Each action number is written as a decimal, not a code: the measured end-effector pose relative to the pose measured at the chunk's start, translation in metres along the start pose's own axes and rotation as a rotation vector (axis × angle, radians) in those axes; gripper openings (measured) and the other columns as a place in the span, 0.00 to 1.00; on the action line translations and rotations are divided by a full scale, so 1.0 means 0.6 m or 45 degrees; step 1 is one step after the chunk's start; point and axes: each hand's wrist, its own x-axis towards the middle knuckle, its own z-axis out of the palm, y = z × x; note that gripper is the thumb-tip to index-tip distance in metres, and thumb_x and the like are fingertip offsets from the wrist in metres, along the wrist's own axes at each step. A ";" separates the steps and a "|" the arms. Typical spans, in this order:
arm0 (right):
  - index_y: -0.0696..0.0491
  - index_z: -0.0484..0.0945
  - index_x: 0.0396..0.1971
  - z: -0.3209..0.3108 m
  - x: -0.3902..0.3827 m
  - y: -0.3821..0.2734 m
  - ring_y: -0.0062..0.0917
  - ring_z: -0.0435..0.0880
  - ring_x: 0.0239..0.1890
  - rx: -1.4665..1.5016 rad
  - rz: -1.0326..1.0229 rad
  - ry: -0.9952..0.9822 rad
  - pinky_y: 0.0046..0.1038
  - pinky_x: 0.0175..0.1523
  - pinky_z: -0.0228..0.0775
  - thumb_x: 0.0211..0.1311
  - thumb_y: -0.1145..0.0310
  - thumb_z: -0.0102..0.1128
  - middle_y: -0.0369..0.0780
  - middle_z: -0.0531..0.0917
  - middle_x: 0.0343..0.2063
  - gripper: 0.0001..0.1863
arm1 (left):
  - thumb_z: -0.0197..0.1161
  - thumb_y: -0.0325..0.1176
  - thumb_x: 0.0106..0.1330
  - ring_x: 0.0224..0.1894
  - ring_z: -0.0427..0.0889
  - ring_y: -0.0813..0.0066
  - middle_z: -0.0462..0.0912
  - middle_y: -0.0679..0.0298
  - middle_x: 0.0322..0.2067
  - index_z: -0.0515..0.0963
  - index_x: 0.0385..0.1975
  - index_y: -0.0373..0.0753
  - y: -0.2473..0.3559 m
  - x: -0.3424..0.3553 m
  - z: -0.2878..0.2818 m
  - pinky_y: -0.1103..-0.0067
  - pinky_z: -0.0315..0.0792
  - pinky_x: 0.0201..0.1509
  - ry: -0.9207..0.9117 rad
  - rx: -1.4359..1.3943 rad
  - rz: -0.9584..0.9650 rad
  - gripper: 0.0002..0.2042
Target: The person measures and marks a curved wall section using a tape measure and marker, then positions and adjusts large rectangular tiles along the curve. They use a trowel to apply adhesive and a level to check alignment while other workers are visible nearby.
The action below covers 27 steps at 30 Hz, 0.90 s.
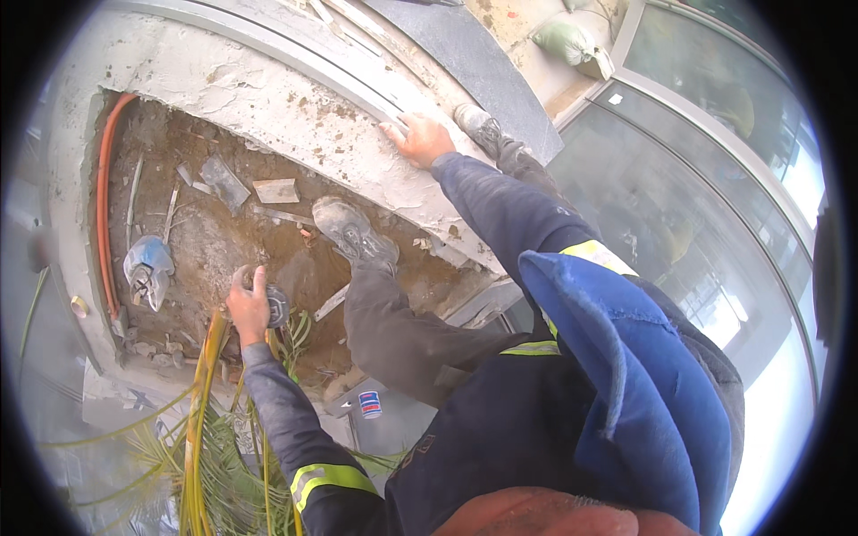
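My left hand (248,309) is over the dirt floor of a walled pit, beside yellow-green palm stems (211,344). Its fingers are closed around a dusty grey object (278,306), mostly hidden, whose kind I cannot make out. My right hand (422,140) leans on the white plastered ledge (357,143), fingers stretched out and holding nothing. One dusty shoe (344,225) of mine stands in the pit; the other shoe (480,128) is up by the ledge.
An orange pipe (105,196) runs along the pit's left wall. A blue-and-clear plastic bag (149,268), a wood block (276,191) and rubble lie in the dirt. Glass panels (679,205) stand at the right. A whitish sack (568,41) lies at the top. Palm fronds (228,447) spread at lower left.
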 end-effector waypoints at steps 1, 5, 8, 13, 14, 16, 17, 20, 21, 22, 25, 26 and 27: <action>0.54 0.84 0.50 -0.009 -0.001 -0.007 0.46 0.85 0.49 0.012 0.030 -0.066 0.42 0.55 0.76 0.70 0.34 0.51 0.51 0.86 0.45 0.35 | 0.64 0.51 0.70 0.50 0.84 0.43 0.85 0.40 0.46 0.80 0.55 0.33 0.015 -0.014 0.022 0.61 0.75 0.55 0.025 0.013 0.021 0.25; 0.54 0.83 0.48 -0.001 -0.008 0.015 0.44 0.86 0.48 0.096 -0.042 0.018 0.42 0.54 0.77 0.69 0.33 0.49 0.50 0.86 0.42 0.35 | 0.63 0.50 0.71 0.47 0.85 0.41 0.86 0.39 0.42 0.80 0.55 0.35 0.136 -0.082 0.029 0.59 0.76 0.53 0.052 0.093 0.000 0.24; 0.56 0.80 0.53 -0.029 -0.007 0.019 0.46 0.82 0.54 0.167 -0.071 -0.146 0.44 0.59 0.73 0.69 0.34 0.49 0.52 0.82 0.50 0.37 | 0.63 0.47 0.72 0.46 0.85 0.41 0.86 0.41 0.41 0.80 0.54 0.35 0.248 -0.148 -0.007 0.61 0.76 0.51 0.186 -0.010 0.036 0.21; 0.54 0.68 0.67 -0.150 -0.101 0.057 0.45 0.72 0.66 0.275 -0.670 -0.150 0.45 0.68 0.64 0.69 0.36 0.53 0.54 0.76 0.59 0.40 | 0.62 0.37 0.73 0.46 0.87 0.53 0.87 0.48 0.45 0.79 0.55 0.34 0.486 -0.248 -0.059 0.67 0.76 0.53 0.273 -0.289 0.319 0.17; 0.53 0.65 0.70 -0.192 -0.136 0.062 0.42 0.69 0.69 0.419 -0.845 -0.263 0.45 0.70 0.62 0.68 0.37 0.55 0.53 0.74 0.62 0.42 | 0.60 0.35 0.74 0.46 0.86 0.60 0.86 0.50 0.46 0.79 0.55 0.32 0.533 -0.263 -0.052 0.69 0.76 0.54 0.388 -0.234 0.516 0.16; 0.52 0.60 0.74 -0.289 -0.222 0.079 0.38 0.68 0.70 0.824 -1.001 -0.569 0.44 0.71 0.63 0.67 0.42 0.60 0.51 0.74 0.64 0.44 | 0.59 0.35 0.75 0.50 0.85 0.64 0.85 0.50 0.49 0.78 0.55 0.32 0.628 -0.293 -0.027 0.70 0.76 0.56 0.331 -0.513 0.501 0.16; 0.52 0.58 0.75 -0.349 -0.273 0.089 0.36 0.70 0.68 1.087 -0.967 -0.765 0.44 0.69 0.67 0.67 0.45 0.62 0.49 0.74 0.63 0.44 | 0.57 0.36 0.76 0.48 0.85 0.64 0.86 0.52 0.48 0.78 0.56 0.31 0.677 -0.305 -0.007 0.71 0.77 0.54 0.311 -0.587 0.499 0.16; 0.52 0.59 0.75 -0.514 -0.368 0.141 0.31 0.76 0.62 1.599 -0.617 -1.146 0.36 0.60 0.78 0.67 0.56 0.66 0.44 0.76 0.63 0.41 | 0.46 0.43 0.83 0.39 0.79 0.77 0.82 0.66 0.33 0.76 0.57 0.33 0.826 -0.358 0.065 0.77 0.73 0.49 0.324 -0.864 0.484 0.20; 0.52 0.61 0.75 -0.552 -0.389 0.166 0.30 0.78 0.60 1.712 -0.456 -1.229 0.31 0.56 0.82 0.66 0.60 0.67 0.42 0.76 0.63 0.40 | 0.45 0.45 0.83 0.43 0.78 0.76 0.82 0.63 0.38 0.75 0.59 0.34 0.860 -0.376 0.079 0.75 0.74 0.52 0.213 -0.952 0.417 0.21; 0.51 0.62 0.74 -0.579 -0.396 0.195 0.23 0.81 0.55 1.713 -0.504 -1.125 0.23 0.46 0.85 0.65 0.65 0.67 0.39 0.78 0.60 0.39 | 0.49 0.44 0.82 0.47 0.79 0.69 0.81 0.57 0.42 0.74 0.60 0.34 0.881 -0.391 0.091 0.71 0.73 0.55 0.214 -0.882 0.496 0.21; 0.50 0.66 0.72 -0.636 -0.394 0.320 0.20 0.82 0.52 1.549 -0.546 -0.869 0.24 0.46 0.85 0.63 0.66 0.68 0.38 0.79 0.58 0.37 | 0.57 0.44 0.77 0.53 0.78 0.59 0.76 0.50 0.51 0.71 0.64 0.35 0.914 -0.415 0.065 0.65 0.72 0.59 0.286 -0.420 0.683 0.23; 0.51 0.68 0.71 -0.661 -0.393 0.365 0.19 0.82 0.51 1.514 -0.526 -0.786 0.23 0.45 0.84 0.61 0.67 0.69 0.38 0.80 0.57 0.37 | 0.60 0.42 0.75 0.54 0.76 0.58 0.73 0.52 0.53 0.69 0.66 0.37 0.895 -0.412 0.032 0.65 0.72 0.61 0.282 -0.303 0.574 0.25; 0.51 0.70 0.70 -0.678 -0.398 0.414 0.19 0.82 0.50 1.504 -0.413 -0.653 0.22 0.44 0.84 0.60 0.68 0.69 0.37 0.81 0.55 0.36 | 0.60 0.41 0.74 0.54 0.76 0.60 0.72 0.53 0.53 0.71 0.65 0.37 0.863 -0.408 -0.010 0.67 0.71 0.62 0.331 -0.193 0.547 0.23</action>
